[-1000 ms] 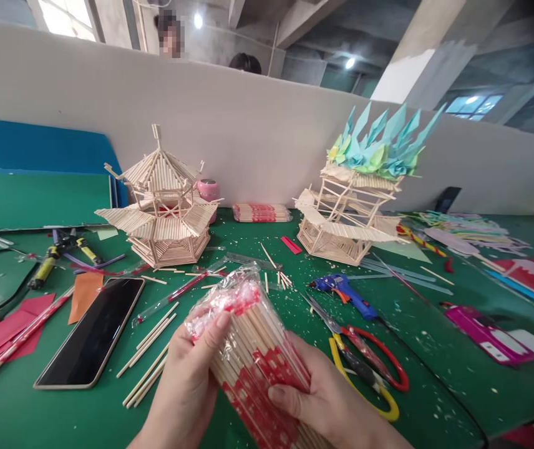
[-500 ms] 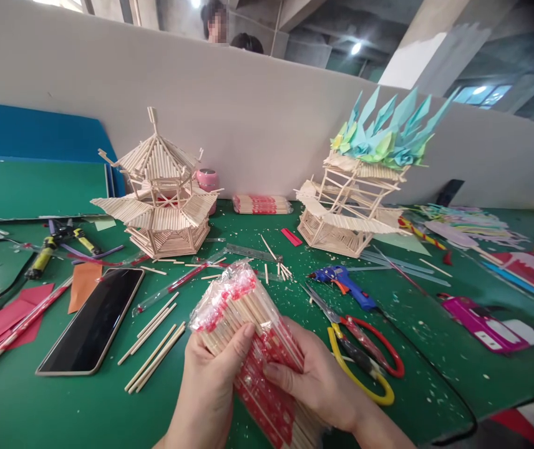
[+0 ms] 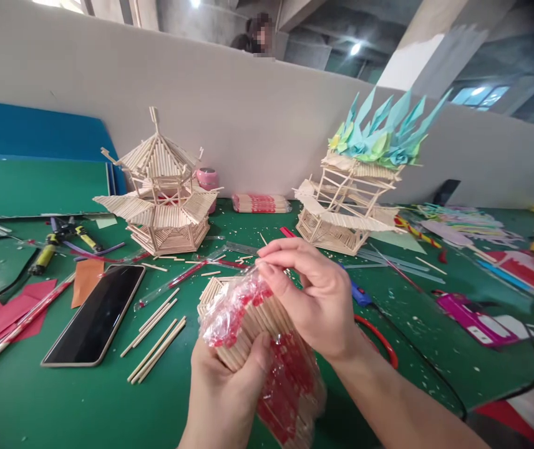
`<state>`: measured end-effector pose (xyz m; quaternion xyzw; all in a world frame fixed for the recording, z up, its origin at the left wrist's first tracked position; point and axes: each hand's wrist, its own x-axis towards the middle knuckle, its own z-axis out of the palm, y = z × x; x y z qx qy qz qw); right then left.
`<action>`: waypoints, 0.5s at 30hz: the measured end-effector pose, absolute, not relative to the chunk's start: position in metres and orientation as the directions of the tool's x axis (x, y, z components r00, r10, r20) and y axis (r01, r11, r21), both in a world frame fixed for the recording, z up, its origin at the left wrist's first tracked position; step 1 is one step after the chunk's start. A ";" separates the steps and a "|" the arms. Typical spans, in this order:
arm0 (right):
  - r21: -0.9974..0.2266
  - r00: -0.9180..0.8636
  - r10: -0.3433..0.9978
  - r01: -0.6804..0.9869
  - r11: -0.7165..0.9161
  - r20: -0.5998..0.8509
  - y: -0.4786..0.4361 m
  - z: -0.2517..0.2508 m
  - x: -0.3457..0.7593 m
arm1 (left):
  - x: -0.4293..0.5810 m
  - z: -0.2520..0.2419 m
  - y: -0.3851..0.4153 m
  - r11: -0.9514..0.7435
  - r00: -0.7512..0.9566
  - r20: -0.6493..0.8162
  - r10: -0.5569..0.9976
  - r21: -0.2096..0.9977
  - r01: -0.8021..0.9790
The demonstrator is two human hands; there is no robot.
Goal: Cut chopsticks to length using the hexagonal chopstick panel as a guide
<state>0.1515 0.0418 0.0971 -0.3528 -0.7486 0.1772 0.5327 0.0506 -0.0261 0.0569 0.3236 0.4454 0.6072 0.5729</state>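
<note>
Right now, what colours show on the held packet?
The packet is clear with red patches, over pale sticks; see the head view.

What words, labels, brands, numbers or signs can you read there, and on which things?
None can be read.
Held pack: red printing, too blurred to read.
Pack by the wall: red printing, too small.
Magenta item: pale patches, too small to tell.
Phone: dark screen, no writing visible.

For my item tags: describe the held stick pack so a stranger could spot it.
Above the green table's near side, find the left hand. It grips the stick pack, the right hand at its top. Unlike the similar pack lying by the partition, this one is held, tilted.
</note>
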 end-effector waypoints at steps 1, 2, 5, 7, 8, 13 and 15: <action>-0.637 -0.120 0.704 0.341 0.691 0.700 0.041 0.093 0.150 | 0.051 0.058 -0.025 0.030 -0.142 -0.093 0.985 0.917 -0.397; -0.642 -0.057 0.696 0.340 0.687 0.715 0.041 0.090 0.150 | 0.052 0.059 -0.024 0.013 -0.148 -0.076 0.986 0.921 -0.389; -0.686 0.062 0.706 0.311 0.658 0.706 0.042 0.080 0.150 | 0.054 0.060 -0.022 0.009 -0.169 -0.078 0.983 0.926 -0.378; -0.715 0.070 0.729 0.280 0.640 0.681 0.045 0.079 0.151 | 0.054 0.058 -0.020 0.017 -0.201 -0.097 0.975 0.930 -0.368; -0.727 0.060 0.741 0.263 0.634 0.669 0.047 0.079 0.151 | 0.054 0.057 -0.020 0.013 -0.225 -0.100 0.969 0.933 -0.358; -0.726 -0.042 0.746 0.200 0.658 0.665 0.051 0.082 0.157 | 0.042 0.058 -0.016 -0.075 -0.275 -0.049 0.960 0.902 -0.425; -0.720 -0.096 0.739 0.171 0.672 0.667 0.051 0.085 0.159 | 0.035 0.061 -0.013 -0.103 -0.284 -0.023 0.958 0.901 -0.421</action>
